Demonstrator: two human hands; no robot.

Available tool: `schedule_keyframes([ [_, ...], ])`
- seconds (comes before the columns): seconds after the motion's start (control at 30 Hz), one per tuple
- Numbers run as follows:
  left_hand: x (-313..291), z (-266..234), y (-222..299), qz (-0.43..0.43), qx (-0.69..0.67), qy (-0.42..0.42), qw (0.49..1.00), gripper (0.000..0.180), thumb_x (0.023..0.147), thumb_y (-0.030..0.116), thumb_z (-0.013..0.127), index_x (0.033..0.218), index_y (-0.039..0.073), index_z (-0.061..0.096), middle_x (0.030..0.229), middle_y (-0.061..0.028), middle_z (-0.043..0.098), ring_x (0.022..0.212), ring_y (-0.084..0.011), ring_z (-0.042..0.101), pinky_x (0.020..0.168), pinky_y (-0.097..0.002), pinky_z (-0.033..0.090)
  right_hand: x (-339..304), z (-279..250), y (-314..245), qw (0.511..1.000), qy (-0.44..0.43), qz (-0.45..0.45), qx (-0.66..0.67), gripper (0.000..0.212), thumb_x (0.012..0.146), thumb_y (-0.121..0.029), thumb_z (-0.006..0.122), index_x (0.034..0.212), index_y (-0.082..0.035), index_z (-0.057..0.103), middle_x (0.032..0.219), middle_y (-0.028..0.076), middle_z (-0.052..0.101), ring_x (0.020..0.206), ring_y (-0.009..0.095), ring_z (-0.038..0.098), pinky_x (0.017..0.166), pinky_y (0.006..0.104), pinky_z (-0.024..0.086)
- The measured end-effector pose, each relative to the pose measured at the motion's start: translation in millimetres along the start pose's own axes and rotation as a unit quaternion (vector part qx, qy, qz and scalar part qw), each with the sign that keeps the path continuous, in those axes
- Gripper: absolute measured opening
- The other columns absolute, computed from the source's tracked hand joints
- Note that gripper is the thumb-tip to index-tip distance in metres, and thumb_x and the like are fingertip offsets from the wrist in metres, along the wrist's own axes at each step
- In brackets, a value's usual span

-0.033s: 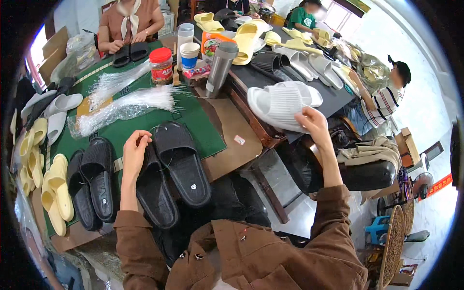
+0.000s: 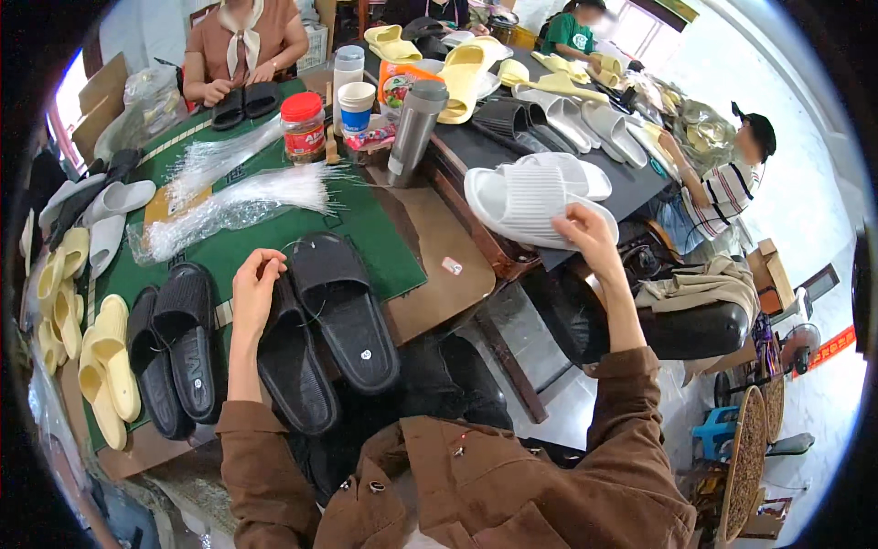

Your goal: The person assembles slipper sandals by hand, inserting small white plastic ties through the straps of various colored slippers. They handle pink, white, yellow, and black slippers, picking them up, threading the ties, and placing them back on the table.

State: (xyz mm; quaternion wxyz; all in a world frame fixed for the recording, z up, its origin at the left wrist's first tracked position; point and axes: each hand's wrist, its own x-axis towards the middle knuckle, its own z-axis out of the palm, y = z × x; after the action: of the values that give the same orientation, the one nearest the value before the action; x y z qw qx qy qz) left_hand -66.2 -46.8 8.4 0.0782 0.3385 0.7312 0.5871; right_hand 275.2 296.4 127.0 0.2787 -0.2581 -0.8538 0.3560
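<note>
My left hand [image 2: 253,288] has its fingertips pressed together beside the strap of a black slipper pair [image 2: 343,293]. A thin strand curves close to those fingertips; what they pinch is too small to make out. The pair lies over the table's near edge, one slipper leaning over the other. My right hand [image 2: 590,240] reaches to the right and grips the near edge of a white ribbed slipper [image 2: 517,203] at the dark table's corner. Another white slipper [image 2: 590,174] shows behind it. Left of my left hand lies a second black pair [image 2: 187,320], joined by a thin tie.
Cream slippers [image 2: 112,357] lie at the left. Bundles of clear plastic ties [image 2: 242,206] rest on the green mat [image 2: 366,247]. A red-lidded jar [image 2: 304,128], paper cup [image 2: 356,105] and steel tumbler [image 2: 416,133] stand behind. More slippers and several people surround the tables.
My right hand and the white slipper have shifted slightly to the left. The left hand has stayed in nearly the same place.
</note>
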Motion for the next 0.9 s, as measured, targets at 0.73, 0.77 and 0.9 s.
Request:
schedule_keyframes([
  [0.73, -55, 11, 54, 0.093, 0.244, 0.011, 0.965, 0.034, 0.092, 0.015, 0.054, 0.124, 0.005, 0.052, 0.131, -0.0142, 0.049, 0.119, -0.0337, 0.050, 0.096, -0.0396, 0.042, 8, 0, 63, 0.980, 0.164, 0.003, 0.114, 0.049, 0.088, -0.023, 0.056, 0.133, -0.005, 0.048, 0.111, 0.002, 0.057, 0.080, 0.008, 0.044, 0.072, 0.0223, 0.036],
  [0.77, -57, 12, 52, 0.109, 0.250, 0.015, 0.962, 0.033, 0.093, 0.016, 0.053, 0.124, 0.004, 0.053, 0.132, -0.0143, 0.048, 0.118, -0.0343, 0.050, 0.096, -0.0399, 0.042, 14, -11, 80, 0.985, 0.160, -0.020, 0.069, 0.050, 0.090, -0.022, 0.053, 0.136, -0.004, 0.044, 0.116, 0.004, 0.055, 0.086, 0.011, 0.049, 0.080, 0.0250, 0.040],
  [0.9, -65, 10, 55, 0.106, 0.243, 0.028, 0.964, 0.033, 0.093, 0.012, 0.052, 0.124, 0.003, 0.053, 0.132, -0.0139, 0.048, 0.120, -0.0329, 0.049, 0.100, -0.0377, 0.039, 33, -25, 96, 0.986, 0.082, 0.088, 0.113, 0.055, 0.091, -0.016, 0.048, 0.143, -0.007, 0.031, 0.131, 0.009, 0.044, 0.117, 0.023, 0.044, 0.099, 0.0327, 0.035],
])
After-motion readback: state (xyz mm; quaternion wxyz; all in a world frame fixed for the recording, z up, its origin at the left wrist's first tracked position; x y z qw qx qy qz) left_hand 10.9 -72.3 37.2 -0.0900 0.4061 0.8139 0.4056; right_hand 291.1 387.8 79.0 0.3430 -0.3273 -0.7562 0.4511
